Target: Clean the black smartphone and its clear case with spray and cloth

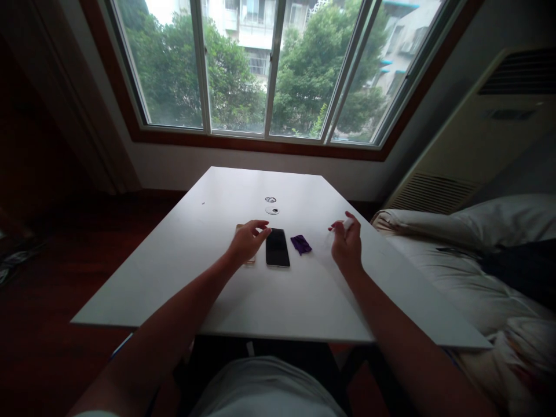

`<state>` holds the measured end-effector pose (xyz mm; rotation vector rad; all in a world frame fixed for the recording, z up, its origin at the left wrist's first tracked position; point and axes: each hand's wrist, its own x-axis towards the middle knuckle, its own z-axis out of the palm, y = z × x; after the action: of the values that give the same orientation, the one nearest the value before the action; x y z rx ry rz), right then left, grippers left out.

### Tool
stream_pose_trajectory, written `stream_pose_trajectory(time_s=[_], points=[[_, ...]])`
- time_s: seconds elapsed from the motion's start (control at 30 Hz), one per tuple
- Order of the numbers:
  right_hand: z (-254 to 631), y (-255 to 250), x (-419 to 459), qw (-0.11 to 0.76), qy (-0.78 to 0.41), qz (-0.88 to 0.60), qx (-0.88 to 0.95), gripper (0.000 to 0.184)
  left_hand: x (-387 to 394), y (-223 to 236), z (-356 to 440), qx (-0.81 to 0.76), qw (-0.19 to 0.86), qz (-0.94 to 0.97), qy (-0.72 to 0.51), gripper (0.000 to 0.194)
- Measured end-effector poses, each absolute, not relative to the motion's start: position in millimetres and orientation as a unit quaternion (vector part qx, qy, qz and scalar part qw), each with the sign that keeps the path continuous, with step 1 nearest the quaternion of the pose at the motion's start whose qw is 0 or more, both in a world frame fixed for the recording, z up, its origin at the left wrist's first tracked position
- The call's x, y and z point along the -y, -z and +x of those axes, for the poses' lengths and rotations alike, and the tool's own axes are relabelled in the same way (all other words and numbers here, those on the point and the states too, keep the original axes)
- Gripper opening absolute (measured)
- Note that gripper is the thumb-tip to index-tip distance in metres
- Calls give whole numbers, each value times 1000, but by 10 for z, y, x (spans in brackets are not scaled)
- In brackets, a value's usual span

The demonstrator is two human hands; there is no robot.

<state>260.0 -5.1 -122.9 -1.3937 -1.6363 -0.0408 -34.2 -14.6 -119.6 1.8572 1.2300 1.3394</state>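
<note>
Left hand (248,240): I see it hovering low over the middle of the bench (208,272), fingers loosely curled and part open, tips just at the phone's top left corner, holding nothing.
Right hand (346,242): raised above the bench toward its right edge, fingers pinched on a small white object (347,223); what it is I cannot tell.
Phone (277,247): face up, mid-bench.
Purple cloth (300,244): just right of the phone.

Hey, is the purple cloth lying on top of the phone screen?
No, the purple cloth lies on the white table just to the right of the phone, apart from it.
</note>
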Motion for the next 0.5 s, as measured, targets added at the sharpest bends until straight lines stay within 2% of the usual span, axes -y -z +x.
stream_pose_trajectory(time_s=[0.1,0.23,0.33,0.4,0.5], points=[[2740,1242,-123,529,-33,-587,612,55,87,1182,-453,-492,248,663,-506,32],[2837,1324,-267,527,-60,-590,608,56,25,1193,-576,-530,250,632,-507,31],[2852,1374,-304,525,-54,-575,625,59,-27,1220,-688,-555,212,631,-498,30],[2847,1361,-279,526,-24,-566,634,65,-65,1236,-773,-580,161,638,-481,27],[2816,1273,-146,552,106,-558,611,77,-103,1246,-869,-603,115,644,-457,23]])
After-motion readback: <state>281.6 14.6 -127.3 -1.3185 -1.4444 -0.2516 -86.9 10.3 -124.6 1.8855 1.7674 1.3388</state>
